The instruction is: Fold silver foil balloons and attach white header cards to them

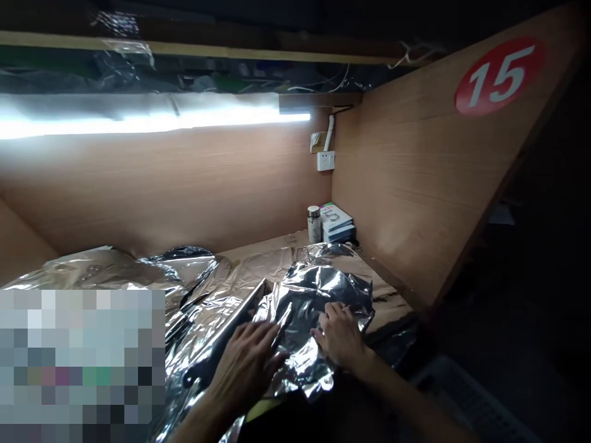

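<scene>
A crinkled sheet of shiny silver foil (318,289) lies spread over the wooden desk. My left hand (247,363) rests flat on it with fingers stretched out toward the middle fold. My right hand (340,335) presses down on the foil a little to the right, fingers spread on the crumpled surface. Both palms face down. A dark flat thing (231,335) shows beneath the foil near my left hand; I cannot make out what it is.
A small white bottle (314,223) and a stack of thin booklets (338,223) stand in the back right corner. A wall socket (325,160) sits above them. Wooden partition walls close the desk in; the right one (415,203) bears a red "15" sticker (499,75). More foil (115,271) covers the left.
</scene>
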`<state>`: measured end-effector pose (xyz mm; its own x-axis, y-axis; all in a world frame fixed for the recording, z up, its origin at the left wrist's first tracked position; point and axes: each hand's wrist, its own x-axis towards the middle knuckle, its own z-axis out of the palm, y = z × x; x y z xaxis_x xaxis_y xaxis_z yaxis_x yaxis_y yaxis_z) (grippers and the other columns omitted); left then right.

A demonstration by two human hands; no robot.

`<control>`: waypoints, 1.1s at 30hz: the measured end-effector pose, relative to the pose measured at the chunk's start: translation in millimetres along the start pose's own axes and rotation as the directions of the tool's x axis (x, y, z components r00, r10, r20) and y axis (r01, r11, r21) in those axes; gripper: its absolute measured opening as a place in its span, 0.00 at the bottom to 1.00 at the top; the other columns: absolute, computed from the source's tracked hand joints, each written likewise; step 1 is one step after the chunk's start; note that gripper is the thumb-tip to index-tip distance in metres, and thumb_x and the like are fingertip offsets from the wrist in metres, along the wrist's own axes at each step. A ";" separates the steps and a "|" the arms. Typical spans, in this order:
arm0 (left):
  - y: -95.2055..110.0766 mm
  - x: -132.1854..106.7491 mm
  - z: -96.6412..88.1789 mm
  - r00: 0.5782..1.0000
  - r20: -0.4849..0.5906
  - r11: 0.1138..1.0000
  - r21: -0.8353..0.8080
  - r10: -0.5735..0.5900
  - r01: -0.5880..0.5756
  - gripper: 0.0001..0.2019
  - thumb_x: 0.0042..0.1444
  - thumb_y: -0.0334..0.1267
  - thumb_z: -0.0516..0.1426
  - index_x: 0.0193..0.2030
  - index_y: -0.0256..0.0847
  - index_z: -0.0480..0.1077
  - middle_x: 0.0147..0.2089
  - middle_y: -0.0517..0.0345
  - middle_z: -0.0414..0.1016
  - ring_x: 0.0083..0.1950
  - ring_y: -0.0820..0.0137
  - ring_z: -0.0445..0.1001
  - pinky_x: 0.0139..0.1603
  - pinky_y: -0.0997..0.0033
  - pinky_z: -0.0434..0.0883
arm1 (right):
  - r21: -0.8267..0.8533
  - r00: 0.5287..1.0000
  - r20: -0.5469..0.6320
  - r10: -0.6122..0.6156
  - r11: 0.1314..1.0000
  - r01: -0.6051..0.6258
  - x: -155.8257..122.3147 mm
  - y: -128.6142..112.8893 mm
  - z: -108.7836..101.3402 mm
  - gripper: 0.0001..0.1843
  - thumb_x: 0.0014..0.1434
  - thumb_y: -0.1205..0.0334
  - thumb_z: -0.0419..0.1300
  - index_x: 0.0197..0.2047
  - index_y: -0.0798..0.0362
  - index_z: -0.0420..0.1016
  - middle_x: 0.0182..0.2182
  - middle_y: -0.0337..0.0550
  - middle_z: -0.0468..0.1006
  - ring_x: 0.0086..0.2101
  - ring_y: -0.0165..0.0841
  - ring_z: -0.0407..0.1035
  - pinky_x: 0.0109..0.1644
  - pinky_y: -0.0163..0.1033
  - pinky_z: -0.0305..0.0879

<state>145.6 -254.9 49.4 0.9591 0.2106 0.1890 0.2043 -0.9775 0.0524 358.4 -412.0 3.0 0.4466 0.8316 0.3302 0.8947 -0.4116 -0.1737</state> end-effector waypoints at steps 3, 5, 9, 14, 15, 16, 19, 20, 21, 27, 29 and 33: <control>-14.5 29.4 6.3 0.983 -0.012 0.977 0.105 -0.184 0.184 0.32 0.69 0.62 0.48 0.73 0.48 0.63 0.77 0.47 0.59 0.78 0.42 0.50 0.74 0.31 0.45 | 0.007 0.995 0.075 0.070 0.997 -0.071 17.6 4.8 4.7 0.27 0.67 0.40 0.57 0.56 0.52 0.78 0.55 0.62 0.76 0.56 0.56 0.66 0.62 0.61 0.56; -32.7 29.5 21.9 0.961 0.092 0.960 0.131 -0.260 0.247 0.34 0.68 0.63 0.48 0.73 0.47 0.64 0.78 0.46 0.55 0.79 0.39 0.44 0.73 0.26 0.39 | 0.015 0.986 0.100 0.132 0.991 -0.134 28.5 14.7 12.0 0.37 0.68 0.35 0.53 0.69 0.50 0.68 0.68 0.61 0.65 0.66 0.61 0.54 0.68 0.66 0.45; -81.2 -7.1 30.9 0.858 0.094 0.862 0.118 -0.504 0.493 0.37 0.68 0.60 0.43 0.74 0.37 0.60 0.73 0.33 0.62 0.73 0.37 0.60 0.66 0.29 0.57 | 0.020 0.958 0.219 0.188 0.980 -0.197 36.6 35.9 31.6 0.42 0.70 0.32 0.44 0.78 0.46 0.53 0.77 0.55 0.45 0.74 0.60 0.34 0.71 0.70 0.27; -128.6 -33.8 -30.0 0.719 0.422 0.719 -0.195 -0.552 0.667 0.33 0.58 0.65 0.52 0.44 0.32 0.78 0.38 0.42 0.82 0.42 0.46 0.80 0.40 0.56 0.74 | 0.028 0.960 0.209 0.185 0.980 -0.196 33.7 41.7 42.1 0.43 0.69 0.32 0.45 0.78 0.47 0.52 0.77 0.57 0.43 0.74 0.60 0.34 0.71 0.70 0.25; -126.4 -32.3 -43.2 0.748 0.444 0.712 -0.289 -0.493 0.640 0.31 0.58 0.65 0.53 0.41 0.35 0.78 0.36 0.45 0.82 0.40 0.49 0.81 0.37 0.60 0.74 | 0.028 0.961 0.206 0.187 0.980 -0.197 33.4 41.1 41.9 0.43 0.69 0.32 0.46 0.78 0.47 0.53 0.77 0.57 0.43 0.74 0.60 0.34 0.71 0.70 0.26; -118.2 -29.3 -53.9 0.791 0.418 0.713 -0.367 -0.447 0.597 0.30 0.58 0.65 0.53 0.42 0.37 0.78 0.39 0.47 0.82 0.42 0.50 0.81 0.37 0.61 0.75 | 0.027 0.961 0.204 0.189 0.980 -0.199 33.3 40.3 41.3 0.43 0.69 0.32 0.47 0.78 0.47 0.53 0.77 0.57 0.43 0.74 0.60 0.34 0.71 0.70 0.26; -64.0 -14.6 -64.3 0.932 0.251 0.808 -0.472 -0.261 0.353 0.22 0.62 0.59 0.54 0.49 0.45 0.78 0.62 0.47 0.76 0.63 0.50 0.74 0.50 0.58 0.77 | 0.029 0.957 0.212 0.199 0.977 -0.209 34.0 37.7 39.6 0.43 0.69 0.31 0.47 0.77 0.46 0.53 0.77 0.56 0.44 0.74 0.60 0.34 0.71 0.69 0.25; -40.9 -8.5 -60.8 0.960 0.230 0.852 -0.460 -0.159 0.251 0.19 0.63 0.55 0.55 0.49 0.46 0.78 0.68 0.49 0.71 0.69 0.49 0.68 0.56 0.55 0.76 | 0.028 0.953 0.221 0.206 0.976 -0.217 34.7 36.8 39.1 0.42 0.69 0.31 0.46 0.78 0.46 0.53 0.77 0.56 0.43 0.74 0.60 0.34 0.71 0.69 0.25; -18.6 -2.2 -55.2 0.966 0.257 0.893 -0.428 -0.026 0.138 0.17 0.64 0.53 0.55 0.48 0.47 0.78 0.71 0.51 0.67 0.72 0.49 0.64 0.61 0.50 0.73 | 0.025 0.950 0.229 0.214 0.974 -0.225 35.7 35.9 38.2 0.42 0.69 0.31 0.46 0.78 0.46 0.53 0.77 0.56 0.43 0.74 0.60 0.34 0.71 0.69 0.24; 30.0 26.3 -26.4 0.841 0.451 0.897 -0.434 0.299 -0.087 0.25 0.58 0.58 0.63 0.55 0.44 0.74 0.67 0.44 0.70 0.65 0.44 0.70 0.66 0.38 0.67 | 0.015 0.940 0.267 0.212 0.975 -0.224 35.7 30.3 6.8 0.43 0.71 0.33 0.45 0.78 0.50 0.50 0.77 0.58 0.41 0.74 0.59 0.32 0.72 0.69 0.24; 18.4 28.6 -22.4 0.875 0.410 0.859 -0.512 0.258 -0.014 0.22 0.64 0.55 0.59 0.58 0.45 0.71 0.61 0.47 0.74 0.57 0.53 0.76 0.59 0.50 0.74 | 0.092 0.962 0.272 0.041 0.993 -0.069 22.0 26.2 -10.9 0.46 0.69 0.33 0.49 0.79 0.51 0.45 0.77 0.58 0.42 0.74 0.59 0.35 0.73 0.68 0.24; -6.4 30.3 -1.5 0.922 0.275 0.760 -0.649 0.274 -0.032 0.14 0.70 0.43 0.54 0.58 0.46 0.70 0.66 0.47 0.68 0.56 0.61 0.76 0.57 0.61 0.75 | 0.339 0.806 0.290 -0.516 0.843 0.418 -31.4 9.0 -17.9 0.59 0.58 0.38 0.67 0.80 0.43 0.38 0.77 0.50 0.46 0.73 0.55 0.44 0.75 0.62 0.39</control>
<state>173.1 -242.2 56.3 0.9938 -0.0765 -0.0806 -0.0027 -0.7421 0.6703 352.6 -448.5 7.7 -0.1043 0.9907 0.0872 0.9378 0.1271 -0.3230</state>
